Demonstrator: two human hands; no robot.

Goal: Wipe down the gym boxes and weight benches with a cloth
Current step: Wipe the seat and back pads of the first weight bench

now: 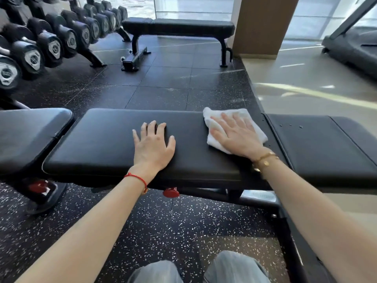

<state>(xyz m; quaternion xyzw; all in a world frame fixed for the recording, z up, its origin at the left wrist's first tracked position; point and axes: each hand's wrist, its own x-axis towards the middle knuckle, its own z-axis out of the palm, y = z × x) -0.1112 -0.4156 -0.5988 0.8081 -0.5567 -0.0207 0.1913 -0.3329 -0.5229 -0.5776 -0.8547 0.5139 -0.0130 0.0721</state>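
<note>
Your right hand (236, 135) presses flat on the white cloth (234, 129) at the bench pad's (102, 148) far right edge; your left hand (154, 146) rests flat mid-pad, fingers spread. Speckled floor (163, 221) lies below.

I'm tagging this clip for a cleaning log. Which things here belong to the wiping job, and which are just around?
In the job: white cloth under the right hand; near bench pad, left hand resting flat on it; far flat bench.

Just around: dumbbell rack; treadmill; wooden pillar.
</note>
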